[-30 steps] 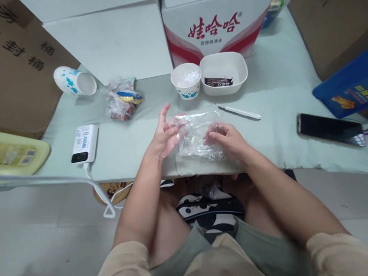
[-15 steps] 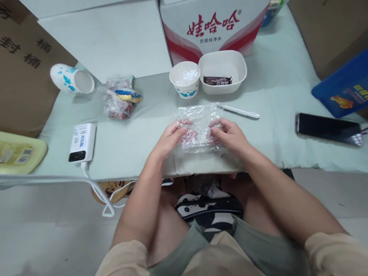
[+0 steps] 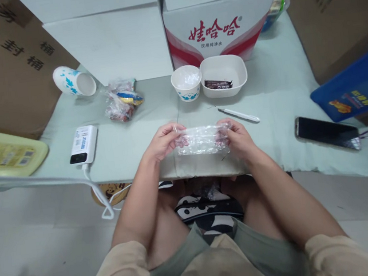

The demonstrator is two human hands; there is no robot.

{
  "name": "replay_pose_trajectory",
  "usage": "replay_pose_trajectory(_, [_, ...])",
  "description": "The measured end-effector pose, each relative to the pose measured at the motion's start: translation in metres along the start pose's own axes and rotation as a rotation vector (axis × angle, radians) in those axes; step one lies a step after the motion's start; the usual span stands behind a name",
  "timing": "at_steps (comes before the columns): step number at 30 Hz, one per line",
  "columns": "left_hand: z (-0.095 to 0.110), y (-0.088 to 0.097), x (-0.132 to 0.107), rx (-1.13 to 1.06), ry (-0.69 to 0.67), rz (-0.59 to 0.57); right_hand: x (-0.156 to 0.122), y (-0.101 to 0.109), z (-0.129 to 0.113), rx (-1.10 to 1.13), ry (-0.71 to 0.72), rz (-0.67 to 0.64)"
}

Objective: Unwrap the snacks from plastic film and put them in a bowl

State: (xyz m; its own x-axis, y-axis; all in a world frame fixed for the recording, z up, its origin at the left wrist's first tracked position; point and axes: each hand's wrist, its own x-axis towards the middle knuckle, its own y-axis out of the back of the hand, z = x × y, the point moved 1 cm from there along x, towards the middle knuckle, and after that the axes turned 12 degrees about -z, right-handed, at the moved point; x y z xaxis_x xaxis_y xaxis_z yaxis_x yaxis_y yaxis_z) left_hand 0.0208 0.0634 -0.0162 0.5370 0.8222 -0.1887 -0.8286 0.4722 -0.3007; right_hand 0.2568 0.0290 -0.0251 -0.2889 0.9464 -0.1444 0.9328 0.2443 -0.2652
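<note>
A clear plastic bag [image 3: 201,142] is stretched between my two hands over the table's front edge. My left hand [image 3: 166,141] pinches its left end, and my right hand [image 3: 235,135] grips the right end. Beyond the bag stands a paper cup [image 3: 188,93] with blue leaf prints and clear plastic inside. Touching the cup is a white bowl [image 3: 241,75], in which a dark wrapped snack bar [image 3: 218,84] lies. A white pen-like craft knife [image 3: 239,114] rests on the cloth past my right hand.
Wrapped snacks in clear plastic [image 3: 121,103] and a tipped paper cup [image 3: 74,81] lie back left. A white power bank [image 3: 84,143] with its cable is left; a phone [image 3: 327,133] and blue package [image 3: 354,88] are right. White cartons [image 3: 105,44] line the back.
Both hands have moved slightly apart, now pinching the plastic bag at its ends. The bag, spread out flatter before, is now a narrower strip pulled between them.
</note>
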Motion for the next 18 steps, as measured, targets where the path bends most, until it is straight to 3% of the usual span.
replay_pose_trajectory(4, [0.003,0.001,0.002,0.058,0.009,-0.041,-0.001,0.003,0.001,0.039,-0.014,-0.028])
replay_pose_trajectory(8, [-0.002,-0.002,0.004,0.275,-0.051,-0.041,0.000,0.004,0.006,-0.107,0.001,0.112])
replay_pose_trajectory(13, [-0.006,-0.005,0.006,0.140,-0.076,-0.075,0.003,0.004,0.013,-0.091,-0.047,0.088])
replay_pose_trajectory(18, [-0.001,-0.003,0.007,0.010,-0.034,-0.053,0.008,0.001,0.014,0.016,0.008,0.066])
